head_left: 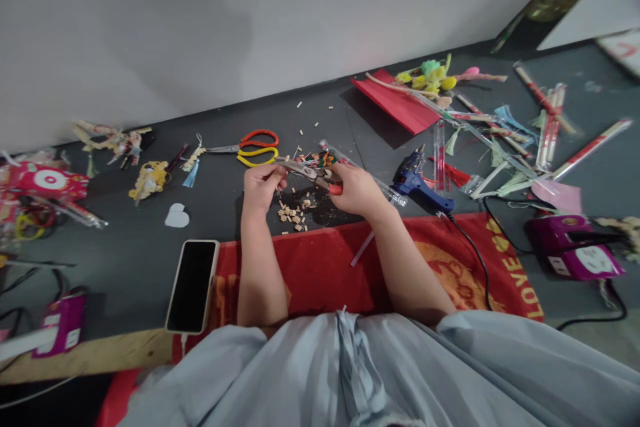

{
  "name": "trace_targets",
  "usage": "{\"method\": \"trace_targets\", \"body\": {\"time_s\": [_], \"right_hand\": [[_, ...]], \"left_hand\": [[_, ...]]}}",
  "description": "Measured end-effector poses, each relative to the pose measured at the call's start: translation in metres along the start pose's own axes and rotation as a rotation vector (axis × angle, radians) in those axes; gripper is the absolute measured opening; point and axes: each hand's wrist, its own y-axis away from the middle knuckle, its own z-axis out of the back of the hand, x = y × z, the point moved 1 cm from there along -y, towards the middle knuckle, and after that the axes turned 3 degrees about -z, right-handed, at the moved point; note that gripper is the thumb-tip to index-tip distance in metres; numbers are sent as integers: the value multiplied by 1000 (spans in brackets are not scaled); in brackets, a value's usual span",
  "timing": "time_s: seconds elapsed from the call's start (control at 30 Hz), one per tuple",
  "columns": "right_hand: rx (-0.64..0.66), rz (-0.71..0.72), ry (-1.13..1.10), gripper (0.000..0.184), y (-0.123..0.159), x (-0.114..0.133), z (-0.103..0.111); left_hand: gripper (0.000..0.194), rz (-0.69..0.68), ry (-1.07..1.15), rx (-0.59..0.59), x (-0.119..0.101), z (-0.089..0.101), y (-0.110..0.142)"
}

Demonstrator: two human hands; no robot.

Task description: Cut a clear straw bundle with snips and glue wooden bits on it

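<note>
My right hand (354, 188) grips a pair of pliers (310, 173) with orange-red handles, their jaws pointing left. Close to those jaws, my left hand (263, 185) is closed in a pinch; whatever sits between its fingertips is too small to make out. Below and between the hands lies a scatter of small wooden pieces (293, 215), some shaped like little flowers. Just behind the left hand, scissors (259, 147) with one red and one yellow handle rest on the dark table (220, 197). A colourful patterned item (325, 159) is partly hidden behind the pliers.
Right of my hands lies a blue hot glue gun (417, 183) with a cord. A red towel (320, 267) runs under my forearms. A phone (193, 287) is at left, near a white heart-shaped piece (177, 215). A red sheet (397, 103) and wrapped sticks (550, 123) lie further back.
</note>
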Motion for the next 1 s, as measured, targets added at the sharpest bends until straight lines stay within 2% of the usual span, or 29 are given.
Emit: {"method": "trace_targets", "body": {"time_s": [0.23, 0.43, 0.67, 1.0], "right_hand": [[29, -73, 45, 23, 0, 3, -3], [52, -83, 68, 19, -1, 4, -1], [25, 35, 30, 8, -3, -3, -2], [64, 97, -85, 16, -2, -9, 3]], "left_hand": [[41, -16, -51, 16, -9, -1, 0], [44, -20, -51, 23, -12, -4, 0], [41, 11, 9, 14, -7, -2, 0], [36, 43, 207, 128, -4, -1, 3]]}}
